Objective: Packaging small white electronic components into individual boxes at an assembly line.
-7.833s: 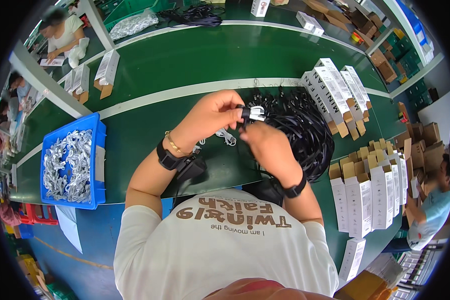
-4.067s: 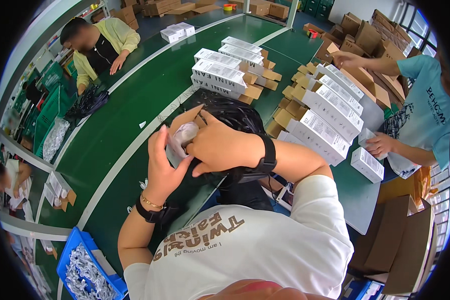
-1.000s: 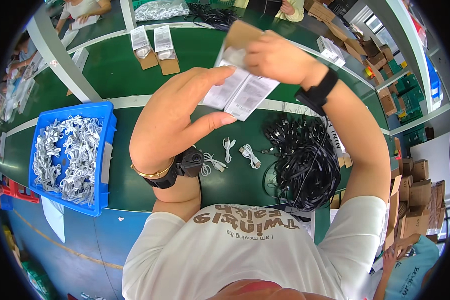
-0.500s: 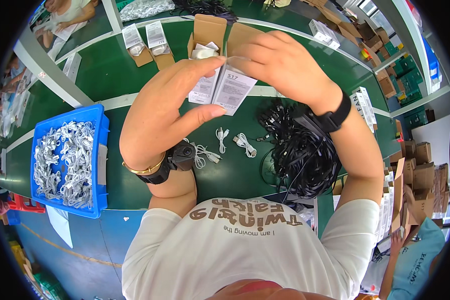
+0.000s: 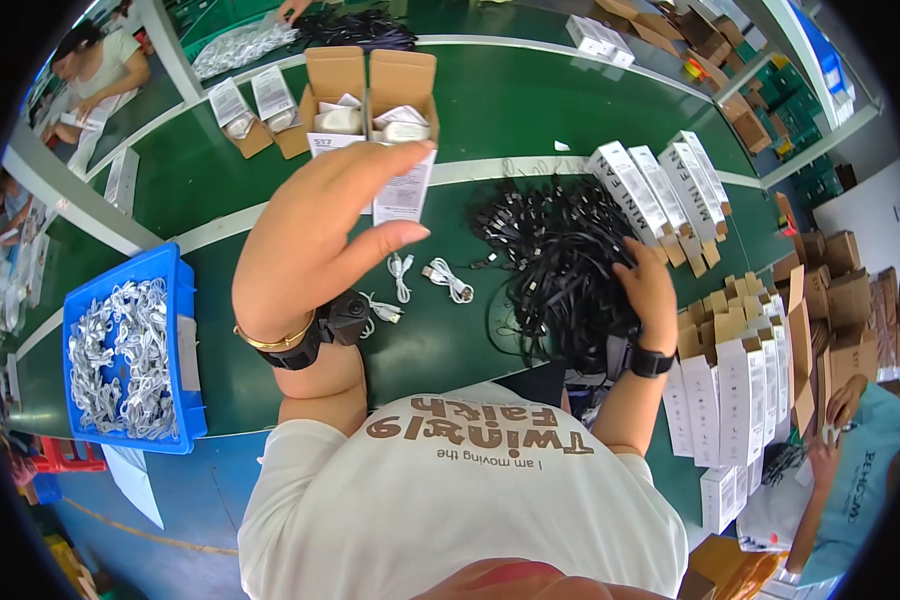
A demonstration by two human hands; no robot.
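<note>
Two brown-lined white cartons stand with lids raised; the left carton [image 5: 335,68] and right carton [image 5: 403,72] each hold a rounded white item and paper. My left hand [image 5: 305,230] is in front of them, thumb and index finger stretched apart across the right carton's printed side; whether it touches is unclear. My right hand [image 5: 653,290] lies at the right edge of a heap of black cords [image 5: 565,270], fingers bent but apart, with no cord visibly gripped. Coiled white cables lie near my left wrist, including one cable [image 5: 448,280] and another [image 5: 400,277].
A blue bin [image 5: 192,375] of white cables sits at left. Two narrow open cartons [image 5: 275,100] lie beyond my left hand. White boxes [image 5: 665,195] lie right of the cords; more upright boxes [image 5: 745,400] crowd the right edge. Co-workers [image 5: 105,70] are at far left and lower right.
My right hand has left the cartons and come back right to the black cords. The two cartons now stand farther left behind my left hand, which keeps its spread shape.
</note>
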